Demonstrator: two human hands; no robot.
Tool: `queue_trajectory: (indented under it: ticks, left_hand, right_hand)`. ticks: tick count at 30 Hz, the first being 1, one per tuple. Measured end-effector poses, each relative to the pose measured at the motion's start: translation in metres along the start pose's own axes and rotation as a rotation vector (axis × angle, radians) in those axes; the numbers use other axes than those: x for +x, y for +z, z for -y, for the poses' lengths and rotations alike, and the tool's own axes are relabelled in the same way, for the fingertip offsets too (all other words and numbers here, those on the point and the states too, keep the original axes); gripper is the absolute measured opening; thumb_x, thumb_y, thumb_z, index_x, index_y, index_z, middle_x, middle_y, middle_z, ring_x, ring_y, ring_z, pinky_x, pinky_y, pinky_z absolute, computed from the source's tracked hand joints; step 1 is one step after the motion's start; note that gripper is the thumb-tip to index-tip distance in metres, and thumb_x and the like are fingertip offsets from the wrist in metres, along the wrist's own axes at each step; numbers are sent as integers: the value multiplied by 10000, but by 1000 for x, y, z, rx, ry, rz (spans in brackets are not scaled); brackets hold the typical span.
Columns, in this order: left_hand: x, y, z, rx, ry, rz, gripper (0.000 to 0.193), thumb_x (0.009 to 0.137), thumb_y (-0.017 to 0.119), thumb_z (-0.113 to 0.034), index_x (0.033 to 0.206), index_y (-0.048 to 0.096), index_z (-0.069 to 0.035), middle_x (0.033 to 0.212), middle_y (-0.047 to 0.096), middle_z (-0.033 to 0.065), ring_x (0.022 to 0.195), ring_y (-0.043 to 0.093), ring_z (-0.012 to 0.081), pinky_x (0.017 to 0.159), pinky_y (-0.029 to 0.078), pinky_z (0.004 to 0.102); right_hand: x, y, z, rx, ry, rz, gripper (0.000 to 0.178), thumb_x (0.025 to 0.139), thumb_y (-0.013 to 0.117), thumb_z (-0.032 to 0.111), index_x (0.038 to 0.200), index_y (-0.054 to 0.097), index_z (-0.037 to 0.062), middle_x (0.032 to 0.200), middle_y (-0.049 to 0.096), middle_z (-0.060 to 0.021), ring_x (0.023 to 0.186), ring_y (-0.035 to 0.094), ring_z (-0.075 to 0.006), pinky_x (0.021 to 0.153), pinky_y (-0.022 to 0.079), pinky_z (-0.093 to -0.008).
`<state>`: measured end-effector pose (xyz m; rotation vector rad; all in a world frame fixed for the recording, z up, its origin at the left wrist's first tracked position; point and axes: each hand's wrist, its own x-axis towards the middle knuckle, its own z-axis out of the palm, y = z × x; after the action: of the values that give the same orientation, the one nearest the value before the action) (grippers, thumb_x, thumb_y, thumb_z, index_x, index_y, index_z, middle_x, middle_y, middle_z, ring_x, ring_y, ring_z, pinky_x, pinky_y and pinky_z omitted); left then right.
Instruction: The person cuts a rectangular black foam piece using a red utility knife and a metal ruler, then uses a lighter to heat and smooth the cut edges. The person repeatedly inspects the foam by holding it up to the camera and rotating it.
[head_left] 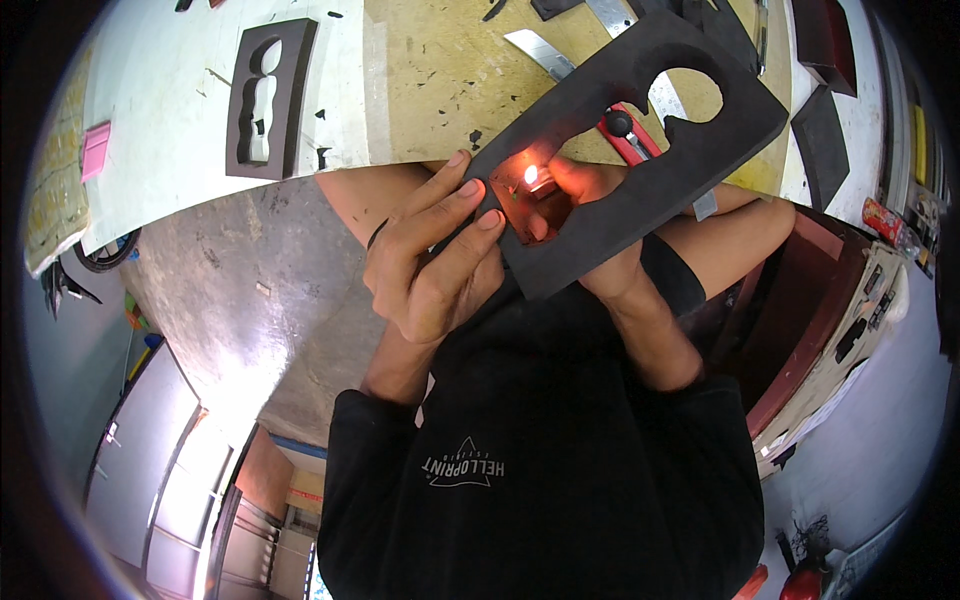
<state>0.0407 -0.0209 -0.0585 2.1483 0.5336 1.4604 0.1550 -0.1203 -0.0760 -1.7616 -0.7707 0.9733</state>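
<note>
A thick black foam block (690, 150) with a wavy cutout is held tilted over the table's near edge. My left hand (430, 255) grips its near left end, fingertips on the upper edge. My right hand (588, 185) comes up from beneath, its thumb showing through the cutout. It is closed on a lit lighter (543, 188), whose small flame burns inside the opening, close to the cutout's inner wall. Most of the lighter's body and the right fingers are hidden by foam and glare. Behind the block lies a red utility knife (640, 148), partly covered.
A similar dark foam block (293, 110) with a cutout lies on the table's left, near a pink piece (95, 150). Dark foam offcuts (822, 150) are at the right. A flat metal strip (540, 53) and black scraps lie beyond my hands.
</note>
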Motion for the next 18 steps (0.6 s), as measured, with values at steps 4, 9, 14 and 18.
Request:
queue_trajectory:
  ticks: [4,9,14,18]
  left_hand:
    - [2,-1,0,-18,1,27,213,658,748,77,818,635,-8,802,639,164,782,688,377,654,589,365]
    - [-3,-2,2,-7,2,32,250,673,751,70,876,620,7,821,642,175,817,685,384,685,580,361]
    - [0,-4,-16,-320,-522,10,372,721,746,68,1026,534,55,921,643,171,868,667,268,771,538,306]
    - [1,-3,-18,-558,-787,6,421,724,743,84,1069,502,72,1022,614,168,907,627,186,794,510,277]
  right_hand:
    - [2,-2,8,181,34,-12,409,988,363,286,907,605,-33,626,553,-4,522,492,-51,489,372,-177]
    - [0,-2,-4,324,-13,-70,322,943,445,259,988,580,-29,768,573,-46,621,517,-96,565,412,-217]
    - [3,-23,7,766,-152,-18,305,879,575,206,1056,550,-41,925,580,-81,807,533,-94,716,461,-246]
    - [2,-17,31,492,-171,-125,333,809,696,126,1058,561,-48,877,632,-90,775,584,-106,724,462,-242]
